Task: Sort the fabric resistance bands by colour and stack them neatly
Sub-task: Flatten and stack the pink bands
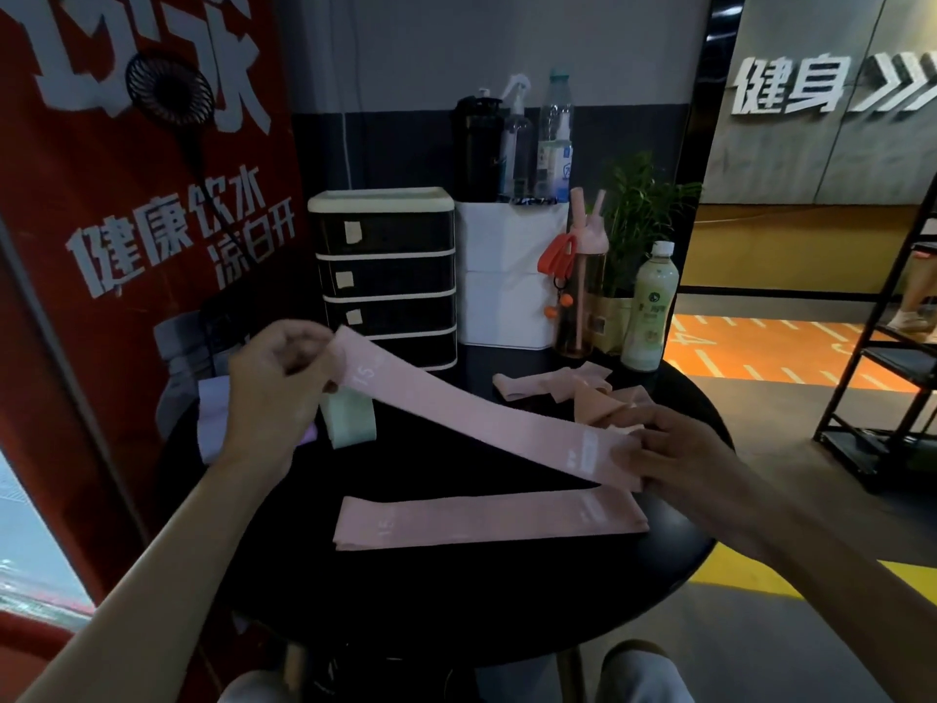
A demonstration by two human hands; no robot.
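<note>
Black table: left hand, right hand grip pink band.

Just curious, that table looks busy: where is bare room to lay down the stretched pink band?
Bare black tabletop lies in front of the flat pink band, and between it and the drawer unit, under the held pink band. Crowded: peach bands back right, green band left.
</note>
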